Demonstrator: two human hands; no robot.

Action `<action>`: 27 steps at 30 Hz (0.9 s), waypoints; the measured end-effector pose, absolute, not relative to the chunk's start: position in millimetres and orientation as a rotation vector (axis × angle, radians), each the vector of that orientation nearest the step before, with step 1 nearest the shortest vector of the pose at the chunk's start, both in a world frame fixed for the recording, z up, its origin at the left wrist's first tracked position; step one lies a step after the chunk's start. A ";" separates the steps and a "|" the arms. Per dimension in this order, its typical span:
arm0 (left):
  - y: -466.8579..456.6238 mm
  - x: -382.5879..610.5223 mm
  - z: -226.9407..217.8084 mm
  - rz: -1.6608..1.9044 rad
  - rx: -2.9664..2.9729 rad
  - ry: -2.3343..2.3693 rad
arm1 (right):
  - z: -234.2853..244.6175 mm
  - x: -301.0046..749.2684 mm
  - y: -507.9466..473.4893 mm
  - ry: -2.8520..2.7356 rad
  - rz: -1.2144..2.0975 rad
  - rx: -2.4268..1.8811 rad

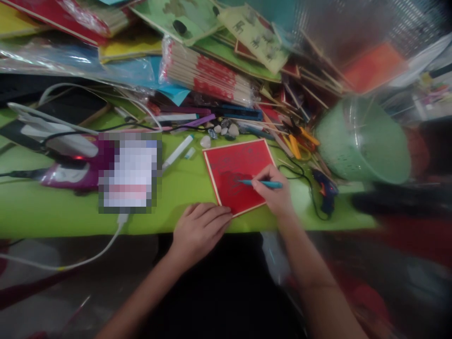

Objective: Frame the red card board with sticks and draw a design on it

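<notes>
A red square board point(233, 162) with a pale border lies slightly turned on the green table, dark line drawings across its face. My right hand point(275, 190) grips a teal pen point(270, 184), its tip on or just over the drawing near the board's middle. Fingers laid flat, my left hand point(203, 226) touches the board's lower left corner and holds nothing. Left of the board are a white marker with a green end point(178, 151) and a small pale cap point(189, 153).
Small stones point(226, 129), scissors with orange handles point(296, 143) and a pack of sticks point(208, 73) lie behind the board. To the right are a glue gun point(325, 192) and a green basket point(363, 141). A purple power strip point(70, 174) with cables stands left.
</notes>
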State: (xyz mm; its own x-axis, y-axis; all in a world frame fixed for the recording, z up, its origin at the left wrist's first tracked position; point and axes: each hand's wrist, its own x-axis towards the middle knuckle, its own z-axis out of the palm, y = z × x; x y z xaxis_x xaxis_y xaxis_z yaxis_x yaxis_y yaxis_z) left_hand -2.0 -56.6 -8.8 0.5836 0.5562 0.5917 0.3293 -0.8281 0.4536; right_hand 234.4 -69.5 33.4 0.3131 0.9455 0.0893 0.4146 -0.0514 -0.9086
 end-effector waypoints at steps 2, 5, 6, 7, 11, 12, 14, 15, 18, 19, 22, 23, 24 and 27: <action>-56.3 -1.5 -8.7 1.094 2.522 0.720 | 33.4 235.3 -70.0 -1.245 0.696 -1.636; -56.3 -1.3 -8.8 1.092 2.521 0.716 | 33.8 236.2 -70.3 -1.228 0.693 -1.639; -56.4 -1.5 -9.0 1.089 2.523 0.715 | 33.9 236.4 -70.3 -1.223 0.693 -1.644; -56.4 -1.6 -9.1 1.086 2.525 0.715 | 33.9 236.6 -70.3 -1.219 0.692 -1.649; -56.6 -2.0 -9.0 1.081 2.526 0.716 | 33.2 237.5 -70.6 -1.201 0.684 -1.661; -56.7 -2.0 -8.8 1.082 2.524 0.717 | 32.9 237.8 -70.8 -1.187 0.685 -1.660; -57.0 -1.9 -8.5 1.086 2.522 0.718 | 32.6 238.2 -71.3 -1.148 0.696 -1.652; -57.1 -1.9 -8.5 1.088 2.522 0.720 | 32.6 238.4 -71.5 -1.132 0.703 -1.646; -57.2 -1.8 -9.0 1.099 2.521 0.725 | 32.5 238.6 -71.9 -1.132 0.724 -1.639; -57.1 -1.7 -9.2 1.101 2.522 0.725 | 32.3 238.7 -71.9 -1.146 0.727 -1.641; -56.8 -1.1 -9.5 1.107 2.522 0.719 | 30.7 239.0 -71.9 -1.188 0.729 -1.646; -56.7 -1.0 -9.3 1.109 2.521 0.719 | 29.9 239.3 -71.9 -1.194 0.722 -1.644; -56.6 -0.9 -9.0 1.110 2.520 0.721 | 29.3 239.5 -71.9 -1.189 0.709 -1.634; -56.6 -1.3 -8.3 1.104 2.515 0.722 | 29.2 240.4 -71.9 -1.087 0.660 -1.538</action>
State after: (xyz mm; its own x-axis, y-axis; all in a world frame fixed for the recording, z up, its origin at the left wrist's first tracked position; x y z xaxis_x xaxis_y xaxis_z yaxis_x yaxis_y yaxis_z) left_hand -1.3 -56.6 -8.3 0.5785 0.5556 0.5972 0.3242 -0.8285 0.4567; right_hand 240.4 -71.9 29.2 0.4269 0.8940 0.1362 0.2914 0.0066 -0.9566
